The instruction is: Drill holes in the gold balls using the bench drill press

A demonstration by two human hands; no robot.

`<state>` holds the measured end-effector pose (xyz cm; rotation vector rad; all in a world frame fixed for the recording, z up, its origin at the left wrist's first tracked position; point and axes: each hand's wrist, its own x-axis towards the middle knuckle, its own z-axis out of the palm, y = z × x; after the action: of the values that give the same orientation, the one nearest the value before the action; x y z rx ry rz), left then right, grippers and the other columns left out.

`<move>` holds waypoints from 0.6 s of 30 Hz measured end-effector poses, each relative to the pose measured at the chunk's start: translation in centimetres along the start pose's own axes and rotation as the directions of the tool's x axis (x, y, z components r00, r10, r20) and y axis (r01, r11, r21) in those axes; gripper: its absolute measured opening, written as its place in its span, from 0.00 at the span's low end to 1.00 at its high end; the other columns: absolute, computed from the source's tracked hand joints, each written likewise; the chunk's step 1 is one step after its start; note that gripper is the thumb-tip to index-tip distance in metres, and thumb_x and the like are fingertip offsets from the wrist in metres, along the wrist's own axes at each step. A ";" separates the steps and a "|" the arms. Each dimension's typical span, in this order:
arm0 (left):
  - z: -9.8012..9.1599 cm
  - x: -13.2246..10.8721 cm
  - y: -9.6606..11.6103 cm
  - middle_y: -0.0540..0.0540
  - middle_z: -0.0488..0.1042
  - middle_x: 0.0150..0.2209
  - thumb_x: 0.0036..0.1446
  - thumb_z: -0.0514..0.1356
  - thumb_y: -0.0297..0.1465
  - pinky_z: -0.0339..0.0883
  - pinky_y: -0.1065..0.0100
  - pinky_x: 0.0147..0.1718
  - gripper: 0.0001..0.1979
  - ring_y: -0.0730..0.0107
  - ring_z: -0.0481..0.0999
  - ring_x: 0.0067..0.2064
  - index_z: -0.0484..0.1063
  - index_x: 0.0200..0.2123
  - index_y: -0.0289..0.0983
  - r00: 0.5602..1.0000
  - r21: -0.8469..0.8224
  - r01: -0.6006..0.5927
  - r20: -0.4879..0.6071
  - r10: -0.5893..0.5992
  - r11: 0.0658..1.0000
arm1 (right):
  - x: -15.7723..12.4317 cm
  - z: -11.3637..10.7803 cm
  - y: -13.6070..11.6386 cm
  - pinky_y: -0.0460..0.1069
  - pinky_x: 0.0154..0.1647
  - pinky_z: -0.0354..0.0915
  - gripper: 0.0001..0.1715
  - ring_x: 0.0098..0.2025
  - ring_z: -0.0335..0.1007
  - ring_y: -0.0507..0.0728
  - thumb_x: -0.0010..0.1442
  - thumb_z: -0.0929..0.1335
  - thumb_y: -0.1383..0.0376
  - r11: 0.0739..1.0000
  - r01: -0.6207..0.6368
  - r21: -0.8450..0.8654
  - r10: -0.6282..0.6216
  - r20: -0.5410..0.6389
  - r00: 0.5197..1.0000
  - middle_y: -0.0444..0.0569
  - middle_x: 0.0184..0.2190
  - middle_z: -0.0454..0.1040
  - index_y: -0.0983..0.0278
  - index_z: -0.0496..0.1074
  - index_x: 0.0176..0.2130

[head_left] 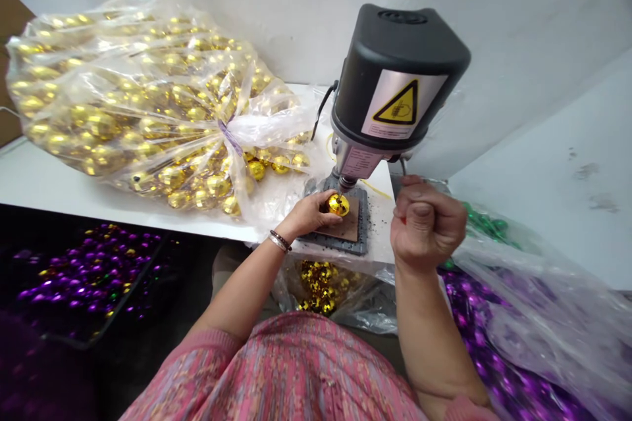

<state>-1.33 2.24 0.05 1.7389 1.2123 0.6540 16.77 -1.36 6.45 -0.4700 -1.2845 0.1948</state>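
My left hand (316, 210) pinches a shiny gold ball (338, 204) between thumb and fingers. The ball rests on a brown board (345, 227) laid over the grey base (363, 247) of a bench drill press (402, 79). Directly above the ball is the drill chuck (347, 183), its bit at a dark spot on the ball's top; whether it has entered cannot be made out. To the right of the drill, my right hand (427, 220) is closed in a fist around the drill's feed lever (403, 166), whose lower end is hidden by the fingers.
A tied clear bag (148, 99) of gold balls fills the left of the white table (197, 218). Below the table edge lies another bag of gold balls (323, 283). Purple balls (93, 270) sit lower left; bagged purple pieces (494, 342) and green ones (488, 220) are on the right.
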 end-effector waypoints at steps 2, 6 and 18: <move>0.1 0.0 -0.1 0.49 0.81 0.45 0.50 0.70 0.35 0.69 0.68 0.46 0.30 0.62 0.78 0.45 0.74 0.57 0.39 1.000 0.010 0.005 -0.004 -0.005 1.000 | 0.5 0.4 -0.3 0.52 0.46 0.73 0.08 0.23 0.63 0.45 0.64 0.68 0.60 1.000 0.007 0.025 -0.006 -0.029 1.000 0.37 0.19 0.64 0.62 0.74 0.36; 0.4 -0.1 -0.3 0.47 0.81 0.48 0.48 0.70 0.33 0.69 0.65 0.51 0.32 0.60 0.78 0.49 0.73 0.59 0.38 0.999 0.031 0.000 -0.047 0.002 1.000 | 4.2 2.0 -1.4 0.47 0.31 0.69 0.11 0.24 0.65 0.45 0.64 0.69 0.58 0.999 -0.018 0.026 0.022 -0.156 0.987 0.38 0.21 0.66 0.63 0.70 0.33; -3.8 -4.1 -1.4 0.41 0.78 0.56 0.55 0.68 0.39 0.70 0.58 0.57 0.26 0.57 0.77 0.56 0.76 0.56 0.39 0.986 0.058 -0.167 -0.015 0.168 0.984 | 9.0 4.1 -2.0 0.40 0.14 0.52 0.10 0.17 0.57 0.41 0.65 0.66 0.65 0.966 -0.207 0.155 0.236 -0.199 0.951 0.34 0.18 0.64 0.65 0.67 0.31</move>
<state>-6.63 0.03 0.87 1.9009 1.1155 0.7432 15.15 1.36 16.04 -0.5066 -0.9976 0.4052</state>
